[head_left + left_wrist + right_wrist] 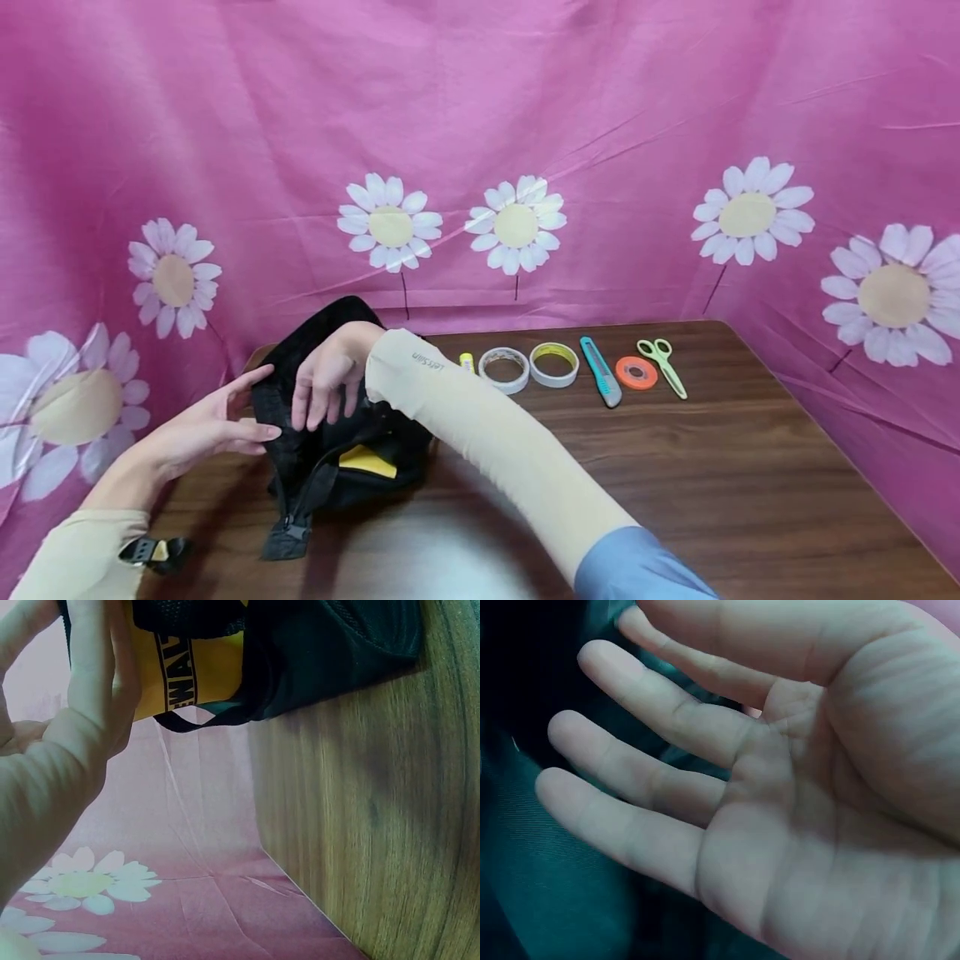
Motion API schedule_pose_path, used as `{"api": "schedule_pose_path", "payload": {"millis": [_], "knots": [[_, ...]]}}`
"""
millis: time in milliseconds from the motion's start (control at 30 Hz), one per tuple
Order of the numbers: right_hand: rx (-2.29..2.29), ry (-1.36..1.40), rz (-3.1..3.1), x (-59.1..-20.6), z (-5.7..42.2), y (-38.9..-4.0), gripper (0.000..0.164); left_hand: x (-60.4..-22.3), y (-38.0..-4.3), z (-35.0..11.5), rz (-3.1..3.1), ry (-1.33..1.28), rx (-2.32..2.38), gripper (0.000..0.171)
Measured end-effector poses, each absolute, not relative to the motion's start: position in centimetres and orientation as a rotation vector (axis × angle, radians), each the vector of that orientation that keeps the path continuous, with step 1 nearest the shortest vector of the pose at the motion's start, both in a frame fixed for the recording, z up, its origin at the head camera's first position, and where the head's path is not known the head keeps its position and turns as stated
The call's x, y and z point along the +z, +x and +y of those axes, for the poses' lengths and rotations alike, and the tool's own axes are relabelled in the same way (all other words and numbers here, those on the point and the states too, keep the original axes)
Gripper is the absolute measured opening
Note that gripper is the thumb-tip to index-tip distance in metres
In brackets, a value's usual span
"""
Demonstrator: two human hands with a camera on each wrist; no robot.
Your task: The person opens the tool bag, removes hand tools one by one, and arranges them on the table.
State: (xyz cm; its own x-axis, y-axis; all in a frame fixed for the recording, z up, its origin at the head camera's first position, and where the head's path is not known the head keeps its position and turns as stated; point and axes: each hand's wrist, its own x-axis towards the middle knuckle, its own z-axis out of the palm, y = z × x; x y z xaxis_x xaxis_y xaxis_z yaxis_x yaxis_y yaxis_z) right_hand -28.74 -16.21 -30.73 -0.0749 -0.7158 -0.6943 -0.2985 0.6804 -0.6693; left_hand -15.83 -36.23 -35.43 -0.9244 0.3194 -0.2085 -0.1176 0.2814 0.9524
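Note:
A black fabric tool bag [352, 492] with a yellow patch stands at the left of the table, its top unzipped and spread. My left hand [206, 425] holds the bag's left rim, thumb on the near part and a finger farther up. In the left wrist view, the yellow panel with black lettering [214, 671] shows on the bag's outer side beside the left hand [82, 712]. Over the bag's opening, my right hand [330, 375] hangs with fingers pointing down. The right wrist view shows that right hand [742, 795] with fingers spread and nothing in the palm, dark fabric behind.
Right of the bag, a row lies along the wooden table's [675, 500] far side: a yellow glue stick [467, 362], two tape rolls [504, 387] [555, 381], a teal utility knife [600, 371], an orange tape roll [636, 372] and pale green scissors [663, 367]. A pink flowered cloth [615, 125] hangs behind.

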Motion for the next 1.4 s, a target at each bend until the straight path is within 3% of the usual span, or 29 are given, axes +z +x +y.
{"api": "schedule_pose_path", "payload": {"millis": [333, 633, 1100, 1400], "knots": [[-0.208, -0.839, 1.757, -36.2, -17.4, -30.8, 0.036, -35.6, -15.8, -35.9, 2.175, 0.178, 1.699, 0.104], [-0.039, -0.772, 1.911, -34.8, -15.6, -28.5, 0.034, -35.7, -15.8, -36.0, 2.194, 0.185, 1.689, 0.103], [0.073, -0.843, 1.980, -35.9, -14.4, -28.8, 0.019, -35.8, -16.0, -35.8, 2.206, 0.161, 1.682, 0.104], [-0.089, -0.955, 2.029, -38.7, -14.6, -31.0, 0.012, -36.1, -16.1, -35.9, 2.190, 0.139, 1.706, 0.104]]}}
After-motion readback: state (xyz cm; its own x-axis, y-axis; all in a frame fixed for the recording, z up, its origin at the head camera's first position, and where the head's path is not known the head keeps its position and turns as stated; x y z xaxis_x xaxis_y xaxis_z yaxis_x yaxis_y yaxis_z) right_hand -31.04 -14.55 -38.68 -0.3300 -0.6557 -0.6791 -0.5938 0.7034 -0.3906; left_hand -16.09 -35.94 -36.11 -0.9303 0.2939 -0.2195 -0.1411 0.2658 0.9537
